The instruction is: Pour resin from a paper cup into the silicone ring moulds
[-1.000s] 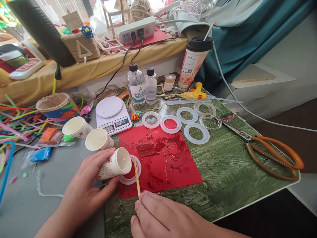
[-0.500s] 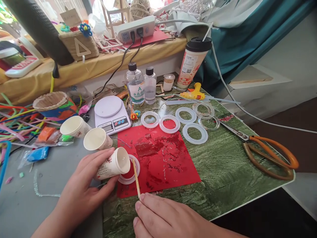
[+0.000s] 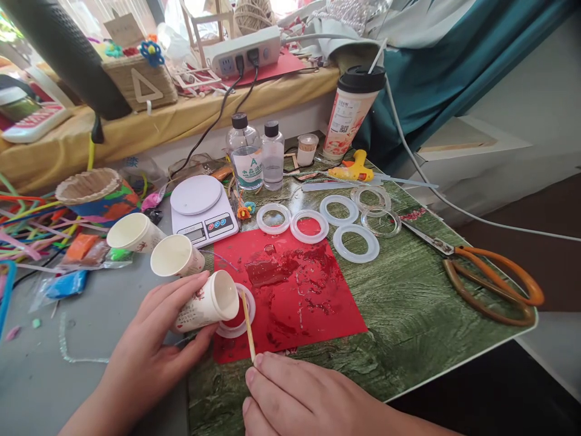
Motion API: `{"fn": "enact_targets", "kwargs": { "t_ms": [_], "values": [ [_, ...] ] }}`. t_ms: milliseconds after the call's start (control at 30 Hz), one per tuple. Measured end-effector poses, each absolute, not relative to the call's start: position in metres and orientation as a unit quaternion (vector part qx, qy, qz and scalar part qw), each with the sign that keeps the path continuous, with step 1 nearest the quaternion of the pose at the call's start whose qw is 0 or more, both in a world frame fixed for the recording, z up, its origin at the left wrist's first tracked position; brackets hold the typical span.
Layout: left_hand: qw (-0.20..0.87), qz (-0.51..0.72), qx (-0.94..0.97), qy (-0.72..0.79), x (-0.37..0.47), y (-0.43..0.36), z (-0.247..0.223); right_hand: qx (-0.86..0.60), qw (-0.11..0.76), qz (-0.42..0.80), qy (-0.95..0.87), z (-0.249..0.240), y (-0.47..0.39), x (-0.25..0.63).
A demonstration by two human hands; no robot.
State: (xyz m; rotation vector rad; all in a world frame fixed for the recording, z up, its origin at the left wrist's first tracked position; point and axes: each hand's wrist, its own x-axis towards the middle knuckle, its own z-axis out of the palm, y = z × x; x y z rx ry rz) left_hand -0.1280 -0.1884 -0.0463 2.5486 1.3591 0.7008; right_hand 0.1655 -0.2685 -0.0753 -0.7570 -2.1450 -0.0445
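My left hand (image 3: pixel 157 342) grips a tilted paper cup (image 3: pixel 206 303), its mouth over the left edge of a white ring mold (image 3: pixel 250 309). Between the fingers of my right hand (image 3: pixel 290 393) is a thin wooden stick (image 3: pixel 248 327), whose tip reaches the mold's ring. The mold lies on a red sheet (image 3: pixel 318 297) that has wet, glossy patches. Two more paper cups (image 3: pixel 177 255) stand beyond my left hand. Several whitish and clear ring molds (image 3: pixel 356 243) lie around the sheet's far edge.
Scissors (image 3: pixel 454 251) lie at the right. A white scale (image 3: pixel 204 212), two bottles (image 3: pixel 247 157), a yellow glue gun (image 3: pixel 351 169) and a tall drink cup (image 3: pixel 347 115) stand or lie behind. Colored strips (image 3: pixel 27 227) fill the far left.
The view has shifted slightly, so the background sits a little further left. Both hands, the cup and the stick hold nearly the same pose.
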Motion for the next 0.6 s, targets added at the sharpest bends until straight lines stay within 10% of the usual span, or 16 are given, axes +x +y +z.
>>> {"fn": "enact_targets", "kwargs": {
  "t_ms": [600],
  "values": [
    [0.079,0.234,0.857,0.452,-0.1279,-0.19,-0.0444,-0.303,0.438,-0.023,-0.846,-0.0703,-0.2659,0.1628]
  ]
}}
